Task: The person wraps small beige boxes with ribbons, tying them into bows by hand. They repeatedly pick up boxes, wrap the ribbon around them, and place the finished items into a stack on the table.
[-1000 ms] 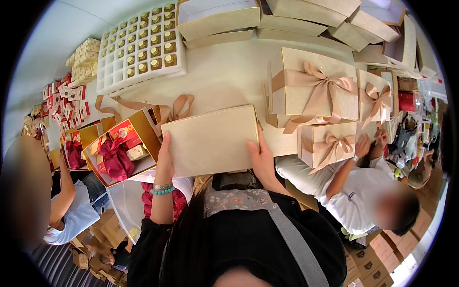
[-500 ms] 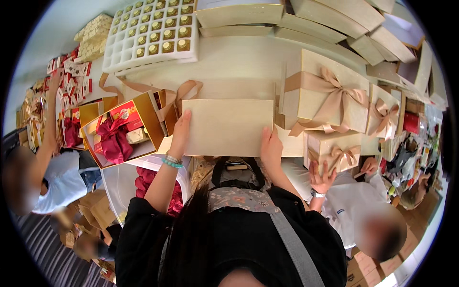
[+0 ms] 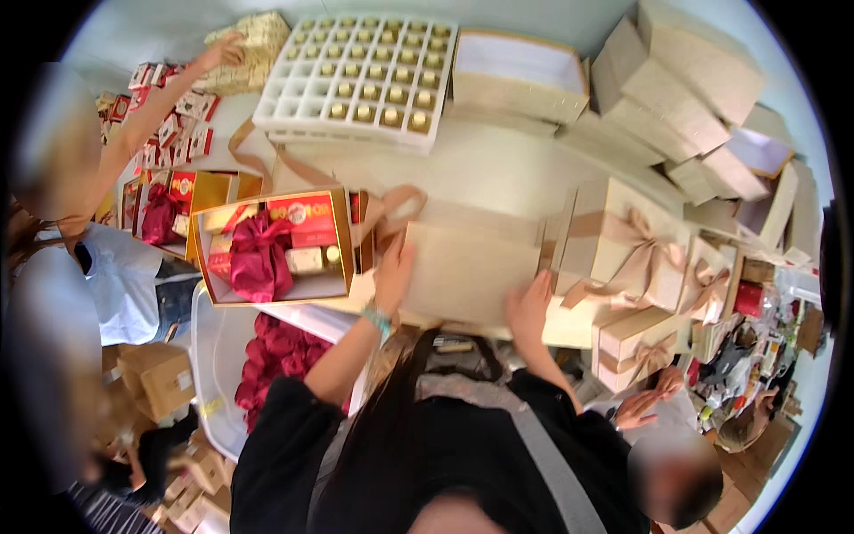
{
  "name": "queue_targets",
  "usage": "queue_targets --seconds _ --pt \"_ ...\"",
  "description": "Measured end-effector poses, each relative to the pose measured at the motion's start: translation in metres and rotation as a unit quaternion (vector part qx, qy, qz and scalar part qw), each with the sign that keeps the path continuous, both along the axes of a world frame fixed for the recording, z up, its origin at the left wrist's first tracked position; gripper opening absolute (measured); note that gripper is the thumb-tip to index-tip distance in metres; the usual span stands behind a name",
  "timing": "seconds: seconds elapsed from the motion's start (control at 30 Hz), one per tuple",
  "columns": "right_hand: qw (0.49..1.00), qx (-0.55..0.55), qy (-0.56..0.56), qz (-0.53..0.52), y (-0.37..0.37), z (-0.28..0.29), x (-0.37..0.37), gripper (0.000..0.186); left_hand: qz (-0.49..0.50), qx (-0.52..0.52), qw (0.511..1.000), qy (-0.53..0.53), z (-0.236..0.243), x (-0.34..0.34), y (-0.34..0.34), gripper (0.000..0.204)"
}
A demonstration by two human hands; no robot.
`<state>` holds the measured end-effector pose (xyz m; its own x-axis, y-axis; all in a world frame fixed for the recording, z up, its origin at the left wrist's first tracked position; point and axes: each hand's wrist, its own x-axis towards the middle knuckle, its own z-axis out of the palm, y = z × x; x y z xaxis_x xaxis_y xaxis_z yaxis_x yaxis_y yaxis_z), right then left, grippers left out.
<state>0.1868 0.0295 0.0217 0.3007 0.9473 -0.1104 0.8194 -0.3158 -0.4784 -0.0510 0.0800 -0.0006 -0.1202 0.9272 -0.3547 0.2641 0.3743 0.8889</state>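
A plain cream box (image 3: 471, 271) sits at the table's near edge in front of me, between my two hands. My left hand (image 3: 393, 278) grips its left side, and my right hand (image 3: 528, 310) closes on its lower right side. Just left stands an open gold-lined gift box (image 3: 345, 245), holding a dark pink fabric pouch (image 3: 260, 254), a red box (image 3: 305, 221) and a small bottle. A loose beige ribbon (image 3: 389, 212) curls behind my left hand. To the right is a larger cream box tied with a beige ribbon bow (image 3: 642, 238).
A white tray (image 3: 356, 80) with several gold-capped bottles is at the back. Open and stacked cream boxes (image 3: 663, 80) fill the far right. Below left, a clear tub (image 3: 218, 356) holds pink pouches. One co-worker reaches in at left; another person's hands (image 3: 648, 400) are at right.
The view has swung, so the table's things appear shifted. The cream box stays between my hands and sits lower in view. At left, a co-worker's arm has reached to the far small packets.
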Motion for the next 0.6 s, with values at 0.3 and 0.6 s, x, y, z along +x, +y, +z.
queue_targets --seconds 0.3,0.6 --pt "0.921 0.006 -0.353 0.166 0.345 0.067 0.039 0.03 0.026 0.189 0.971 0.145 0.127 -0.095 -0.092 0.017" --pt "0.907 -0.045 0.23 0.349 0.199 0.302 -0.089 0.032 0.045 0.387 0.921 0.0 0.224 -0.195 -0.052 0.114"
